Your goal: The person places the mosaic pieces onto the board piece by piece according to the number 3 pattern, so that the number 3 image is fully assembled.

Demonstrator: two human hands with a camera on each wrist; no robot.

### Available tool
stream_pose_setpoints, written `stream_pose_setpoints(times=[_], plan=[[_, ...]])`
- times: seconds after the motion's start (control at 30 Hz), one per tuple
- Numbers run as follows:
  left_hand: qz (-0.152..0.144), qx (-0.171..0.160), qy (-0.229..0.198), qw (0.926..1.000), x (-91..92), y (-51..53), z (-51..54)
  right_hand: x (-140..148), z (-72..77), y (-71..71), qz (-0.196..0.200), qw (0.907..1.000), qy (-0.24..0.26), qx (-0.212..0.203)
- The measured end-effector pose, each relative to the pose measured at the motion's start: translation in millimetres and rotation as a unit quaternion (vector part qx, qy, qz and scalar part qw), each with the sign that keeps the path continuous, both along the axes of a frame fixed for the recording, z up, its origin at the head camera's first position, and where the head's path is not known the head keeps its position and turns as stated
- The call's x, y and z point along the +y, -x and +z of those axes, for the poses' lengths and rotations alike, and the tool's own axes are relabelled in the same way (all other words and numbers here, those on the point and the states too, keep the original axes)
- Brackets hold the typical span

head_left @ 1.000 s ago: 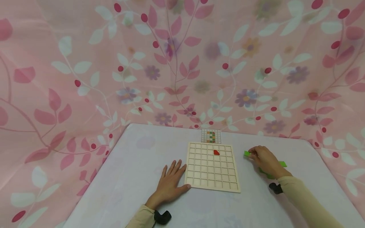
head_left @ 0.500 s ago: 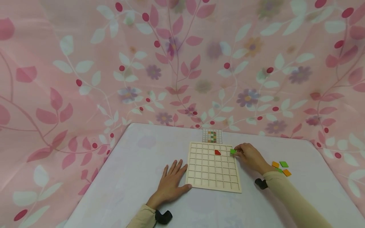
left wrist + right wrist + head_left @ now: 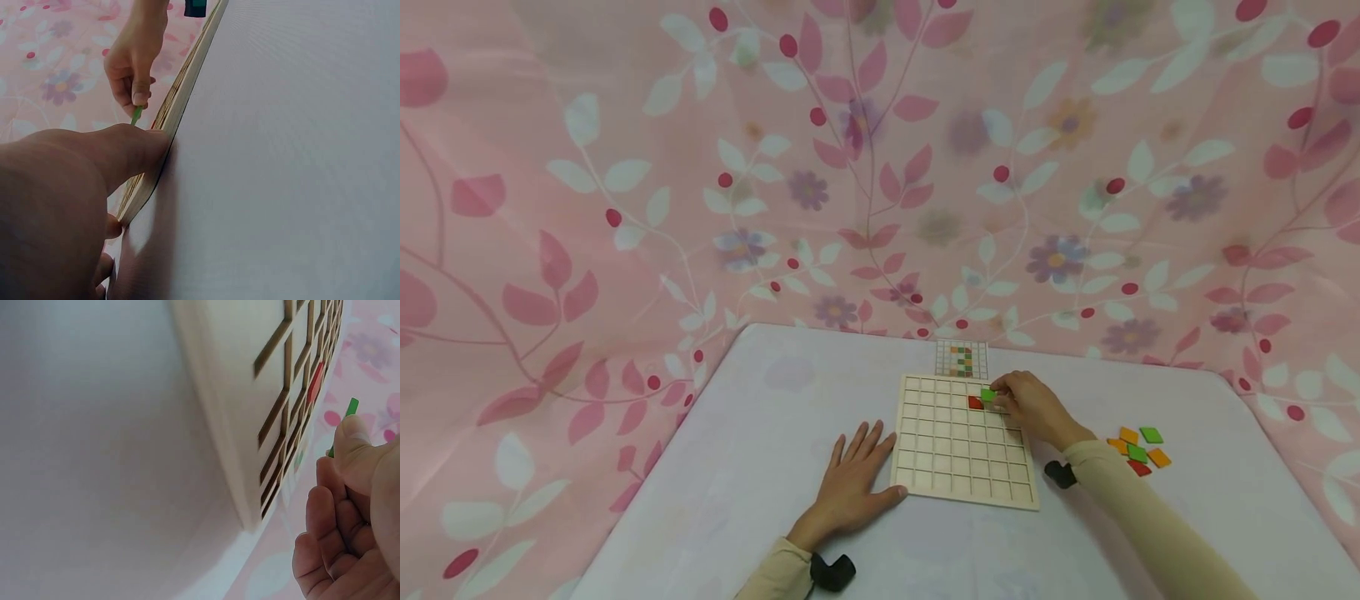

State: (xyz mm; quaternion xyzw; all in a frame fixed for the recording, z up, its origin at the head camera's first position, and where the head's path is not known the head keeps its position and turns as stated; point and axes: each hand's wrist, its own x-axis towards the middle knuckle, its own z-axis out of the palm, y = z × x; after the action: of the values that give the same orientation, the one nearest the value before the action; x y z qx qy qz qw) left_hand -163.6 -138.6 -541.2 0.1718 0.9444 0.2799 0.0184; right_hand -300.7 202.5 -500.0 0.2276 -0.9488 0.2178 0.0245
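A pale wooden grid board (image 3: 955, 467) lies in the middle of the white table. One red tile (image 3: 975, 402) with a rounded side sits in a cell near its far edge. My right hand (image 3: 1033, 408) pinches a green tile (image 3: 988, 395) between thumb and fingers, just above the board and beside the red tile. In the right wrist view the green tile (image 3: 352, 407) stands clear of the board's surface. My left hand (image 3: 850, 487) lies with fingers spread at the board's left side; in the left wrist view its thumb (image 3: 147, 147) touches the board's edge.
Behind the board lies a small printed pattern card (image 3: 962, 359) with coloured cells. To the right is a loose group of tiles, among them orange (image 3: 1160, 457), green (image 3: 1152, 435) and red (image 3: 1139, 468) ones. A floral curtain (image 3: 880, 167) hangs behind the table.
My right hand has carried the green tile leftward from the table over the board to beside the red tile. The tile group on the right is uncovered. The left hand has stayed put.
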Motion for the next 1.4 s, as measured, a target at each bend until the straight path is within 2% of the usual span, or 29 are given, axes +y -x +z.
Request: stream_pose_setpoints(times=[0.3,0.5,0.9,1.4], plan=[[0.001,0.002,0.0,1.0,0.9,0.6,0.4,-20.5,-2.9,2.1,0.023,0.9992,0.03,0.015],[0.0,0.001,0.002,1.0,0.9,1.6,-0.3,-31.3,-5.4,4.2,0.028,0.9992,0.028,0.004],[0.0,0.001,0.005,1.0,1.5,0.7,-1.3,-38.2,-9.2,10.4,0.033,0.9989,0.025,-0.02],[-0.001,0.009,-0.005,0.9999,-0.3,1.3,-2.9,-41.3,-4.8,14.3,0.051,0.9984,0.024,-0.003]])
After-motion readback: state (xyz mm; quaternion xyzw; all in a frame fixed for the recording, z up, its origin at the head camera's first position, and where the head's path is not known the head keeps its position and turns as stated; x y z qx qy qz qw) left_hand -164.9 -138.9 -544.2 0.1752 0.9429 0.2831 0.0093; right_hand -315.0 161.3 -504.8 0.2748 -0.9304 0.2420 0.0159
